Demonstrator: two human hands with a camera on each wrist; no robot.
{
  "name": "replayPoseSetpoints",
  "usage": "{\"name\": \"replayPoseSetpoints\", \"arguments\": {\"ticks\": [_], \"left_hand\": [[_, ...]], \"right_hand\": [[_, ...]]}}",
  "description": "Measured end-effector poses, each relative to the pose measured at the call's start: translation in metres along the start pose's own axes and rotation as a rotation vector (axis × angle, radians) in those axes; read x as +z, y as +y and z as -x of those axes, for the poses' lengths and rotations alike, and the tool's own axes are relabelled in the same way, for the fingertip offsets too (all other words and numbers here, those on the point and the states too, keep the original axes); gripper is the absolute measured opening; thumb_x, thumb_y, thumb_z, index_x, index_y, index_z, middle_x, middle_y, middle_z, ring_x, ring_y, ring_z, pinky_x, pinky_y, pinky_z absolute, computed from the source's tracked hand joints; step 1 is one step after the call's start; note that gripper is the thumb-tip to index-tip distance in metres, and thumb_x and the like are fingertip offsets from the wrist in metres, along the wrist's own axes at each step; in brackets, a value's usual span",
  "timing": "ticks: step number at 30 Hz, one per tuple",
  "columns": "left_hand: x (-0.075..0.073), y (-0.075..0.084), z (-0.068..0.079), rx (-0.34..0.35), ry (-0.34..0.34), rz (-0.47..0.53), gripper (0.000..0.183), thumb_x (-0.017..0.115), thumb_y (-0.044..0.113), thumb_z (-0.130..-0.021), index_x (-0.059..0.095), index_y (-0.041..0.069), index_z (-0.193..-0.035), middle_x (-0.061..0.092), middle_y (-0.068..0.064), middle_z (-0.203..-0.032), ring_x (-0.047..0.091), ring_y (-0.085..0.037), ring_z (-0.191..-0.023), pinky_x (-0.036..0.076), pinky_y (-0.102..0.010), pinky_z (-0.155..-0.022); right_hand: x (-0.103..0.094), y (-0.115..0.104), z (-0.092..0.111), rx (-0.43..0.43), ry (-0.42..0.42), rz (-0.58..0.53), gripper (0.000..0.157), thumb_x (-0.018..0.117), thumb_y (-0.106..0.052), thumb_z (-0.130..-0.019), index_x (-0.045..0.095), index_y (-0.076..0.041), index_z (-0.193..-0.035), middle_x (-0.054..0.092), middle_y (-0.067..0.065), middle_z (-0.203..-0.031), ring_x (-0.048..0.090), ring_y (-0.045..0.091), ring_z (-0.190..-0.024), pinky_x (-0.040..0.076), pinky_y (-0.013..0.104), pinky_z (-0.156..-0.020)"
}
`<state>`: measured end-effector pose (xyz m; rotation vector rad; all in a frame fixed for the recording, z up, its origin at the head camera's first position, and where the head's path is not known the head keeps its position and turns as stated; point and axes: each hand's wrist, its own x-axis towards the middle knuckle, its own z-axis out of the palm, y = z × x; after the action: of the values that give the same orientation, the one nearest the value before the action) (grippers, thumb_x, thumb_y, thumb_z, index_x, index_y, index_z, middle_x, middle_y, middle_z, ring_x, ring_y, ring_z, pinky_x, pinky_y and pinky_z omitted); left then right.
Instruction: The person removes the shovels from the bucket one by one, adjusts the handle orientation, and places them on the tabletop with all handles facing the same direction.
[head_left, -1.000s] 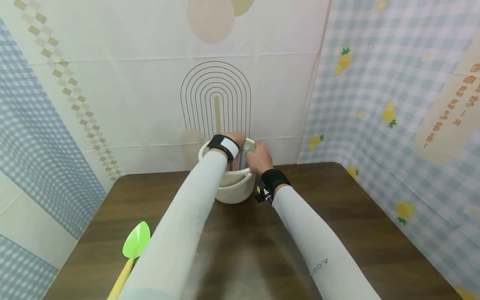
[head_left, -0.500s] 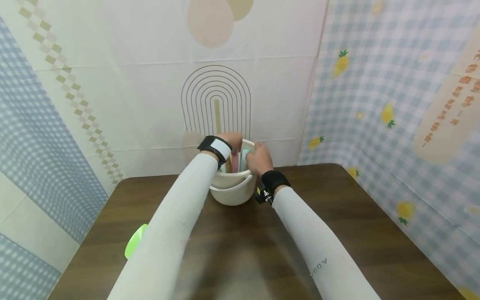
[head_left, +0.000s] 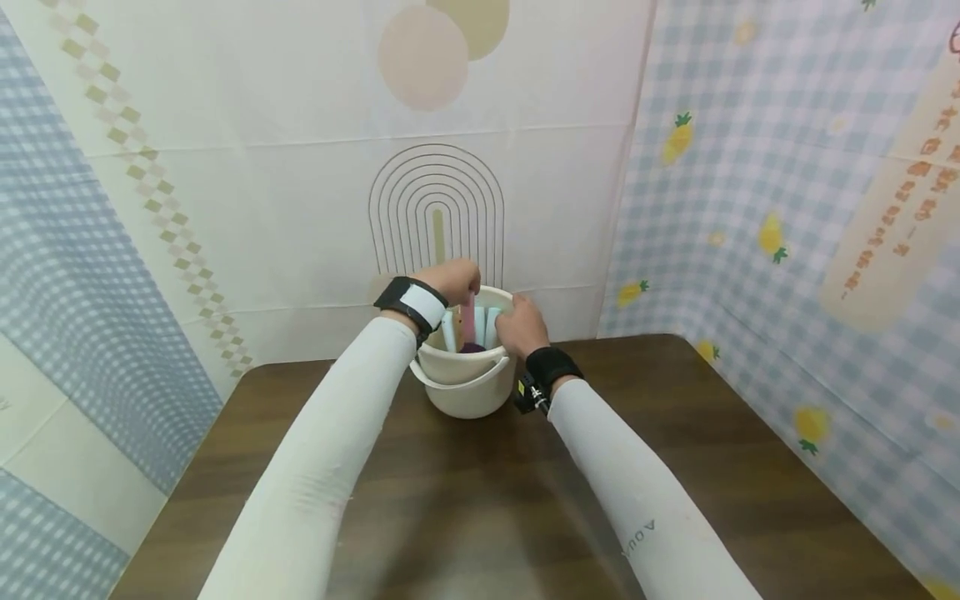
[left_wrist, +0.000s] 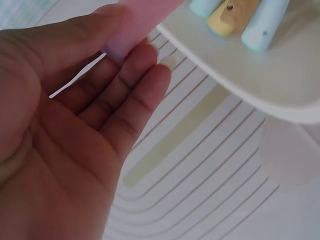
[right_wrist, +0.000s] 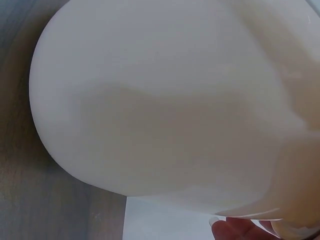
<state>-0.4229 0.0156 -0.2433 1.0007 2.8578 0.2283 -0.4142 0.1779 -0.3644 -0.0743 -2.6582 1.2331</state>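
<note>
A white bucket (head_left: 471,400) with a loop handle stands at the far side of the brown table. My left hand (head_left: 453,280) is above its rim, pinching the top end of a pink handle (left_wrist: 142,22) between thumb and fingers. That handle runs down into the bucket, where a purple part (head_left: 472,347) shows at its foot; the rest of this tool is hidden. My right hand (head_left: 522,325) grips the bucket's right rim. In the right wrist view, its fingertips (right_wrist: 232,229) lie at the rim, and the bucket's smooth side fills most of the picture.
Inside the bucket lean several other handles, among them a light blue handle (left_wrist: 265,25) and a brown-and-yellow handle (left_wrist: 237,15). A patterned cloth wall (head_left: 315,217) rises right behind the bucket, and a checked cloth (head_left: 750,275) hangs along the right side.
My left hand has come up out of the bucket, exposing more of the pink handle. The right hand stays on the rim. A green shovel with a yellow handle, seen earlier at left, no longer shows.
</note>
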Motion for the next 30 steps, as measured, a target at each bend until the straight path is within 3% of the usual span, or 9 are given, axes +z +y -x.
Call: {"name": "replayPoseSetpoints", "arguments": {"ticks": [3, 7, 13, 18, 24, 30], "left_hand": [[-0.005, -0.003, 0.004, 0.005, 0.079, -0.033, 0.018, 0.06, 0.002, -0.099, 0.073, -0.002, -0.112, 0.072, -0.015, -0.106, 0.065, -0.023, -0.09, 0.056, -0.032, -0.081], [-0.01, -0.006, 0.011, -0.013, 0.18, -0.078, 0.018, 0.056, 0.01, -0.101, 0.072, 0.005, -0.096, 0.065, -0.006, -0.085, 0.055, -0.018, -0.073, 0.046, -0.03, -0.065], [-0.023, -0.006, 0.025, -0.017, 0.299, -0.124, 0.018, 0.057, 0.018, -0.101, 0.07, 0.007, -0.095, 0.067, -0.006, -0.087, 0.058, -0.019, -0.074, 0.05, -0.033, -0.066], [-0.036, -0.004, 0.039, -0.029, 0.373, -0.155, 0.021, 0.059, 0.023, -0.102, 0.069, 0.007, -0.093, 0.064, -0.005, -0.082, 0.056, -0.019, -0.072, 0.048, -0.033, -0.065], [-0.044, -0.006, 0.056, -0.064, 0.457, -0.123, 0.029, 0.061, 0.033, -0.104, 0.068, 0.006, -0.096, 0.063, -0.006, -0.084, 0.056, -0.02, -0.075, 0.048, -0.034, -0.067], [-0.057, -0.008, 0.076, -0.062, 0.607, -0.14, 0.041, 0.062, 0.039, -0.102, 0.053, 0.011, -0.074, 0.045, 0.0, -0.067, 0.045, -0.017, -0.063, 0.035, -0.029, -0.056]], "right_hand": [[0.0, 0.001, 0.0, -0.004, 0.018, -0.003, 0.063, 0.049, -0.014, -0.091, 0.046, 0.002, -0.151, 0.055, 0.02, -0.143, 0.054, 0.035, -0.112, 0.047, 0.049, -0.101], [0.001, 0.003, 0.002, 0.015, 0.008, 0.004, 0.068, 0.049, -0.015, -0.09, 0.041, 0.003, -0.155, 0.05, 0.02, -0.151, 0.052, 0.034, -0.119, 0.045, 0.05, -0.108], [0.0, 0.001, 0.004, 0.001, 0.011, 0.013, 0.069, 0.049, -0.016, -0.09, 0.04, 0.004, -0.156, 0.046, 0.022, -0.157, 0.051, 0.036, -0.131, 0.04, 0.053, -0.117], [0.0, -0.003, 0.003, 0.018, 0.0, -0.004, 0.066, 0.049, -0.015, -0.091, 0.043, 0.001, -0.155, 0.052, 0.02, -0.149, 0.053, 0.035, -0.119, 0.045, 0.053, -0.109], [0.002, -0.001, 0.004, 0.015, -0.012, -0.007, 0.062, 0.049, -0.015, -0.092, 0.046, 0.001, -0.152, 0.057, 0.019, -0.141, 0.055, 0.034, -0.111, 0.048, 0.051, -0.104], [0.0, -0.003, 0.002, 0.003, 0.002, -0.014, 0.063, 0.05, -0.014, -0.09, 0.046, 0.002, -0.151, 0.058, 0.02, -0.14, 0.054, 0.034, -0.109, 0.048, 0.05, -0.103]]}}
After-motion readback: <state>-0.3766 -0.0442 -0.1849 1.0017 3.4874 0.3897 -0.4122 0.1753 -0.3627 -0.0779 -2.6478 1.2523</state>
